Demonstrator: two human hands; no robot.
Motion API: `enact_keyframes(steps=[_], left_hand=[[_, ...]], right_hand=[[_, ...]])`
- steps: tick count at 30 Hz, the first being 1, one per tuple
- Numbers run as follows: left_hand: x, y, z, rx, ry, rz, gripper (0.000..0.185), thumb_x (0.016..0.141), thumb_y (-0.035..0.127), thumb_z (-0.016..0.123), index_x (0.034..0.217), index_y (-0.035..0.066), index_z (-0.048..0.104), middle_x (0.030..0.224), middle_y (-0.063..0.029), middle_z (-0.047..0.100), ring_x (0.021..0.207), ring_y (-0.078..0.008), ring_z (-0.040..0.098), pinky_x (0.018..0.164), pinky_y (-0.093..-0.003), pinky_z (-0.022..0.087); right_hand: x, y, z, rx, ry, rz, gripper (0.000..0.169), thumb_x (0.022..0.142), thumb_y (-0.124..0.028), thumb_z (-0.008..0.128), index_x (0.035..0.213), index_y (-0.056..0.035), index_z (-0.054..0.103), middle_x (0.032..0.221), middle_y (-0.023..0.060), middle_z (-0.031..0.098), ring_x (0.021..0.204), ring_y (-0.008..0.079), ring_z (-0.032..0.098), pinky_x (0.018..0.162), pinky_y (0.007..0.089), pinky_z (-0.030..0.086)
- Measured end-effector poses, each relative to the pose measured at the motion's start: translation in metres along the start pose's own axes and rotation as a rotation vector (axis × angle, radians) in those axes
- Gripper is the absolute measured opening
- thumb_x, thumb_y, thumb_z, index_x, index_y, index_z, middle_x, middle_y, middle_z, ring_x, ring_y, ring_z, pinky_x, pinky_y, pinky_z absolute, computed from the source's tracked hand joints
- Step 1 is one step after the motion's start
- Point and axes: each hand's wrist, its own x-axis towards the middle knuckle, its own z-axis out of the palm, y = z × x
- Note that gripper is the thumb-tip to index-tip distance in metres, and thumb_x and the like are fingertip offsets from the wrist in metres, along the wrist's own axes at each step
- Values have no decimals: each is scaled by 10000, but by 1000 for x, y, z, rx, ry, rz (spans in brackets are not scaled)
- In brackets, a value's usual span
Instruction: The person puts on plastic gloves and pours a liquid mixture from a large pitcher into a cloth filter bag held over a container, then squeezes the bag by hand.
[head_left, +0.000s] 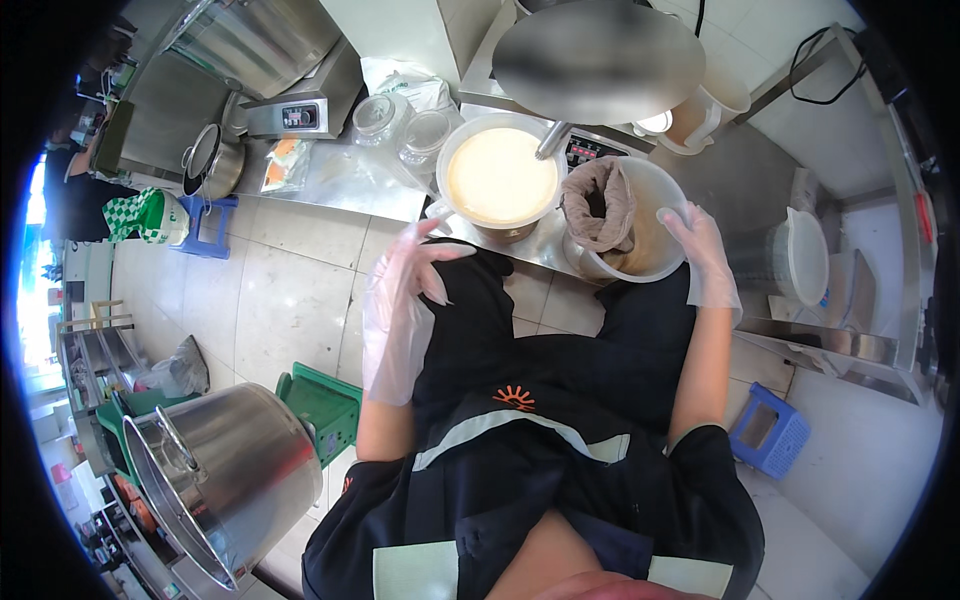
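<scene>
My left hand (409, 277), in a clear plastic glove, is held with its fingers apart near the handle (442, 215) of a plastic jug; nothing is in it. That jug (504, 228) is nearly full of a pale cream-coloured liquid (502, 176). My right hand (701, 244), gloved too, grips the rim of a second translucent plastic jug (664, 184), its thumb on the inner side. A brown cloth strainer bag (598, 202) sits in this jug's left side with its top gathered open. Brown liquid or residue shows at the jug's bottom.
Two clear jars (425, 139) stand left of the cream jug. A metal rod (553, 141) runs under a blurred oval patch. Another jug (802, 255) stands at right. A large steel pot (232, 465) is at lower left, near a green plastic stool (322, 412). A person (75, 187) is at far left.
</scene>
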Motion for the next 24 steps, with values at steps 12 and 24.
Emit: enact_keyframes(steps=[12,24], left_hand=[[3,-9,6,-16,129,-58,438,1003,369,606,1224,-8,638,1022,-144,734,640,-83,591,629,-221,474],[37,-61,-6,-98,451,217,313,972,175,676,1240,17,639,814,-10,639,625,-64,538,594,-209,448]], right_hand=[[44,-11,12,125,-128,-104,423,912,-323,715,1210,-26,678,1054,115,689,968,200,642,887,344,490],[110,-154,45,168,44,-155,702,769,-625,755,1101,-8,706,1035,167,715,922,237,686,818,345,530]])
